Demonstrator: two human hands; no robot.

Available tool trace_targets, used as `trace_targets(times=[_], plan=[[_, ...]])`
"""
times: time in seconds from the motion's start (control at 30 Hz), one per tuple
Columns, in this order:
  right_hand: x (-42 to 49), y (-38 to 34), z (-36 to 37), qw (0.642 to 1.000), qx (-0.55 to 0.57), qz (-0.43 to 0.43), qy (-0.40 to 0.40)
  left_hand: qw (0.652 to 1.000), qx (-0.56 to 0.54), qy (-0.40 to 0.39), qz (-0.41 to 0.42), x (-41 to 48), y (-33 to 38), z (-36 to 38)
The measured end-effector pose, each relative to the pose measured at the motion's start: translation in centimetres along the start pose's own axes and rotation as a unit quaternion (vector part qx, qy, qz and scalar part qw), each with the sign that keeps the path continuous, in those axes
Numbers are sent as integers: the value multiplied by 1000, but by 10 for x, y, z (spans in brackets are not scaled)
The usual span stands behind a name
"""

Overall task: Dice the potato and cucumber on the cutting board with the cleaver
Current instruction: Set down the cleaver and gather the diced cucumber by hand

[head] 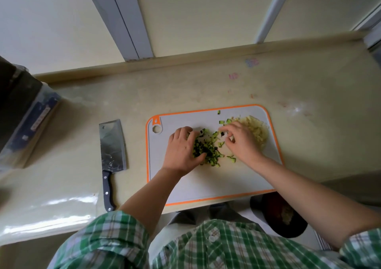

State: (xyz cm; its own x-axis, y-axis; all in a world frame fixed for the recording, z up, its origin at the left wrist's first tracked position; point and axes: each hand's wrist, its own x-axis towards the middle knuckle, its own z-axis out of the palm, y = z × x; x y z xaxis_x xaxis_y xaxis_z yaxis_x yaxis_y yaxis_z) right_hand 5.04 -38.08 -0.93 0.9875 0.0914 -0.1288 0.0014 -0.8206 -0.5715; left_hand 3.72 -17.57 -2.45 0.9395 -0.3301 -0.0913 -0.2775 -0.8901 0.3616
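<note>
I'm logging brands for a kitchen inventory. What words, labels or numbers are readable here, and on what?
No text is readable.
Dark box, left: pale label with print, too blurred to read.
Blue marks and pink marks on the countertop: too blurred to read.
Cleaver and cutting board: no text visible.

Left hand [181, 151] cupped, right hand [241, 142] loosely curled
</note>
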Motion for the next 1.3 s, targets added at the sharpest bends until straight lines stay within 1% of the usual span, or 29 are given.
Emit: trace_targets(times=[0.07, 0.13, 0.2, 0.33, 0.53, 0.57, 0.63, 0.7, 0.77, 0.8, 0.9, 0.93, 0.97, 1.03, 1.1, 1.17, 1.23, 1.3], plan=[[10, 6, -5, 995, -92, -6, -45, 1000, -4, -9, 2, 10, 7, 1], [19, 8, -8, 979, -177, -13, -102, 1000, -8, -18, 2, 19, 14, 2], [27, 7, -6, 966, -218, -35, -137, 1000, -13, -24, 1, 27, 19, 4], [39, 5, -1, 948, -273, -100, -127, 1000, -14, -23, -14, 37, 21, 4], [38, 5, 5, 962, -229, -79, -124, 999, -16, -23, -33, 39, 19, 4], [36, 6, 6, 967, -209, -70, -125, 999, -17, -22, -36, 39, 19, 3], [37, 4, 5, 985, -126, -31, -117, 999, -19, -16, -38, 38, 17, 0], [40, -5, 4, 995, -39, -14, -86, 999, -22, 1, -37, 37, 15, -3], [40, -19, 8, 997, 16, -30, -69, 998, -35, 23, -51, 34, 12, -7], [38, -26, 10, 995, 33, -48, -80, 996, -43, 36, -64, 32, 11, -9], [26, -35, 17, 984, 24, -99, -149, 991, -56, 60, -103, 26, 8, -14], [23, -32, 16, 983, 19, -110, -146, 991, -53, 63, -109, 24, 7, -15], [21, -29, 14, 985, 20, -116, -124, 991, -51, 65, -110, 22, 7, -16], [20, -18, 4, 991, 29, -109, -68, 992, -47, 63, -101, 21, 10, -16], [22, -3, -10, 996, 35, -73, -27, 995, -38, 50, -71, 25, 16, -15], [23, 15, -22, 999, 37, -27, 3, 999, -33, 23, -25, 32, 28, -11], [19, 30, -29, 999, 42, 11, 13, 999, -32, -11, 28, 41, 46, -3], [13, 38, -32, 998, 60, 26, 8, 997, -23, -46, 64, 51, 65, 8]])
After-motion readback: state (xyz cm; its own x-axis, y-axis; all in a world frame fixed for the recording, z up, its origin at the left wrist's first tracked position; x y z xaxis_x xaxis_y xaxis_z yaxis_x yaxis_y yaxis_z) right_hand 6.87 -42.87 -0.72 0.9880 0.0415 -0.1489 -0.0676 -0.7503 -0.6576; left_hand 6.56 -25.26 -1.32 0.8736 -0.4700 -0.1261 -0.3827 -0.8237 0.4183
